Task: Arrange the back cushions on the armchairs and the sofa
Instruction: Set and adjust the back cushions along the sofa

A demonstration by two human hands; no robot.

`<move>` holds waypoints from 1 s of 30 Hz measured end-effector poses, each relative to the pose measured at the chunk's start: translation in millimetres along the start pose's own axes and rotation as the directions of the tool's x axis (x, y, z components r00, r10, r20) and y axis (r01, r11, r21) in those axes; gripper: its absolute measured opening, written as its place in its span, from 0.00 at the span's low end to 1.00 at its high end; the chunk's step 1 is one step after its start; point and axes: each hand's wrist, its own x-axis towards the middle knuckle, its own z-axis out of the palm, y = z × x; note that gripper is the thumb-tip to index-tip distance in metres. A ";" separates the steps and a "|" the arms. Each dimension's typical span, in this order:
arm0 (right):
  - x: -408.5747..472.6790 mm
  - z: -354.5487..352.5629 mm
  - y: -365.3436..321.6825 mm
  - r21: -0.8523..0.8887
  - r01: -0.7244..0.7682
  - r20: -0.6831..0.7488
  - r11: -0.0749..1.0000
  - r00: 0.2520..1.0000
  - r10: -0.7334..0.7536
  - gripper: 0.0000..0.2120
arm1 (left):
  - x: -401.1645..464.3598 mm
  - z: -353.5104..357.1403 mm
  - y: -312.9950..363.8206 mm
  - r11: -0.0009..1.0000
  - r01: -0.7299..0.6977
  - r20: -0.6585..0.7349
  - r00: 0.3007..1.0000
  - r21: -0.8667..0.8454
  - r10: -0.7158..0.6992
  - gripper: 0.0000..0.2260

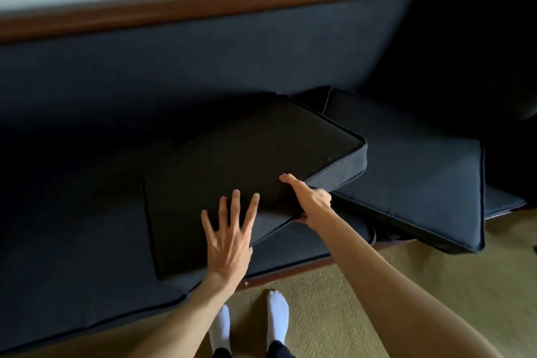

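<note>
A person stands at the sofa, white socks on the tan carpet at six o'clock. In the middle of the view a dark back cushion lies flat on the sofa seat, turned askew, its far right corner riding up over a second cushion at three o'clock. That second cushion also lies flat and slanted, its near corner hanging past the seat's front edge above the carpet. The right hand has the near cushion by its right edge: thumb on top, the other fingers tucked under the edge and mostly hidden. The left hand is spread wide with fingers splayed, over the cushion's near edge and gripping nothing; whether the palm presses down I cannot tell. The sofa's upholstered backrest runs bare across twelve o'clock beneath a brown wooden rail. At two o'clock another dark cushion stands upright against the back.
</note>
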 end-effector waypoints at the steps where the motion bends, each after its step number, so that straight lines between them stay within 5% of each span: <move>1: -4.4 -2.6 -3.7 0.004 0.010 0.032 1.000 0.999 -0.010 0.55 | 5.0 -8.3 -6.0 1.000 0.001 0.000 1.000 0.011 -0.001 0.60; 4: -17.3 -22.9 -3.5 0.064 0.163 0.083 0.985 0.982 -0.168 0.43 | 23.9 -36.6 -26.8 0.999 -0.028 0.000 1.000 0.024 0.028 0.55; 6: -18.2 -41.8 1.2 -0.061 0.433 -0.031 0.899 0.900 -0.435 0.42 | 36.2 -56.8 -39.1 0.998 -0.056 -0.014 0.998 0.029 0.056 0.52; 8: -21.6 -55.1 -4.8 -0.509 0.618 -0.016 0.599 0.689 -0.724 0.55 | 44.0 -75.3 -50.0 0.998 -0.056 -0.022 0.998 0.017 0.057 0.51; 10: -24.5 -57.4 -19.6 -0.823 0.541 0.163 0.171 0.514 -0.842 0.65 | 49.4 -90.1 -57.8 0.998 -0.061 -0.003 0.998 -0.002 0.061 0.49; 13: -28.2 -52.2 -50.4 -0.870 0.464 0.383 -0.167 0.423 -0.821 0.68 | 52.1 -116.0 -67.0 0.995 -0.089 0.016 0.996 -0.033 0.090 0.48; 19: -60.7 -43.7 -105.4 -0.796 0.521 0.529 -0.309 0.348 -0.774 0.52 | 37.1 -164.0 -80.0 0.979 -0.062 0.055 0.996 -0.195 0.074 0.50; 23: -84.5 -18.4 -142.0 -0.773 0.486 0.607 -0.408 0.378 -0.699 0.55 | 25.5 -167.6 -78.1 0.966 0.055 0.077 0.996 -0.252 -0.037 0.53; 30: -93.3 4.5 -154.9 -0.761 0.407 0.647 -0.505 0.415 -0.639 0.53 | 14.3 -158.7 -56.6 0.981 0.196 -0.017 0.980 -0.009 -0.196 0.60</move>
